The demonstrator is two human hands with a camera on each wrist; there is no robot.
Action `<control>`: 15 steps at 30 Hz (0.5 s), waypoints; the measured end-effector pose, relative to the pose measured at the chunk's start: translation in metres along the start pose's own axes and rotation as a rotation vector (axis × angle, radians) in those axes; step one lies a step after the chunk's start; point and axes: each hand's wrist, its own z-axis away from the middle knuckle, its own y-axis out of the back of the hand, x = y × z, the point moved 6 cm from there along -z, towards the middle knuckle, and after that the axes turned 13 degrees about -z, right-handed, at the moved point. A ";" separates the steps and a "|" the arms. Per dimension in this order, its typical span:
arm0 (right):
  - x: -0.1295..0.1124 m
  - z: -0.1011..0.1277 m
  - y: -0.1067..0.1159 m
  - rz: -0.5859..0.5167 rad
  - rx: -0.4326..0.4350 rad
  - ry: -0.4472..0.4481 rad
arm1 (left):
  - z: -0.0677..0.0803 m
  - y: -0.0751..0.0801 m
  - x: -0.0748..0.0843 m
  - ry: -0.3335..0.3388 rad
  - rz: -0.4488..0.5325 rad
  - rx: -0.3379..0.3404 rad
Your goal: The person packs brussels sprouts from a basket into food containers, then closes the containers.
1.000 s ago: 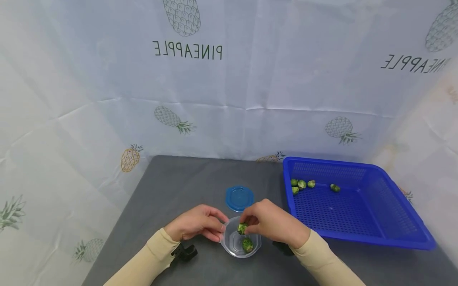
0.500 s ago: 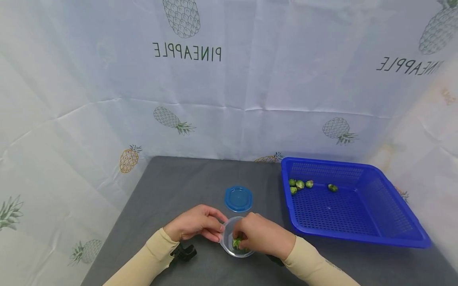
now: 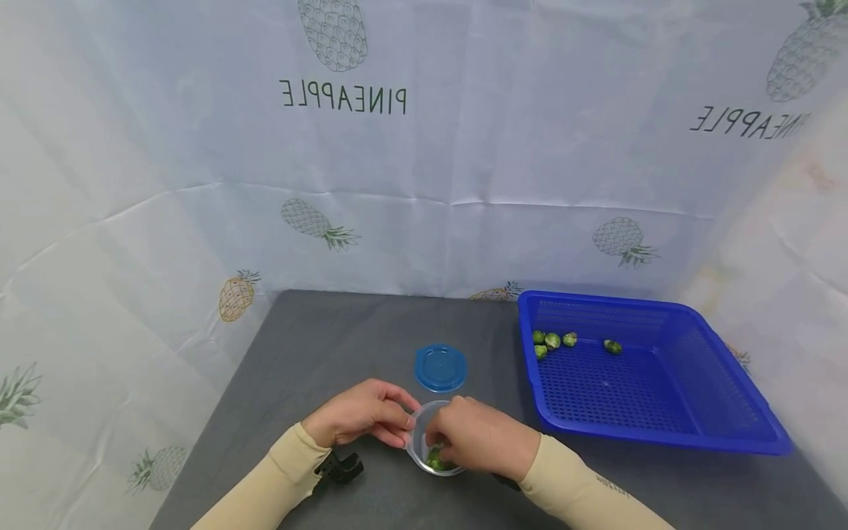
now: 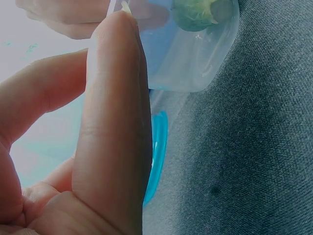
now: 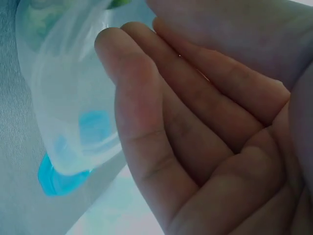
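My left hand [image 3: 374,414] pinches the left rim of a clear plastic container [image 3: 421,458] between thumb and fingers. Inside, toward the near side, lies a green Brussels sprout [image 3: 437,460]; the left wrist view shows a sprout [image 4: 198,12] by the container wall. My right hand [image 3: 486,438] reaches down into the container, its loosely bent fingers [image 5: 142,98] just above the sprouts, with no sprout seen between them. In the right wrist view, one sprout [image 5: 41,19] shows through the wall and a bit of green by the fingertips. The right hand hides part of the container.
A blue lid [image 3: 440,368] lies behind the container on the grey table [image 3: 344,331]. To the right stands a blue basket [image 3: 616,397] with several Brussels sprouts [image 3: 553,341] along its left side. A pineapple-print curtain [image 3: 424,147] encloses the back and sides.
My right hand has lowered a Brussels sprout into the container and let go of it, its fingers now slightly above it. The left hand has kept its hold on the rim.
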 end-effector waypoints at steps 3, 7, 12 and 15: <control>0.000 0.003 0.011 -0.023 0.004 0.018 | 0.001 0.001 0.000 0.013 -0.011 0.009; 0.006 0.014 0.039 -0.092 0.027 0.014 | 0.001 0.000 -0.001 0.029 -0.022 0.025; 0.028 0.038 0.084 -0.149 0.127 -0.044 | -0.002 -0.002 -0.001 0.030 -0.023 0.025; 0.049 0.058 0.113 -0.146 0.190 -0.097 | -0.003 -0.004 -0.001 0.025 -0.023 0.019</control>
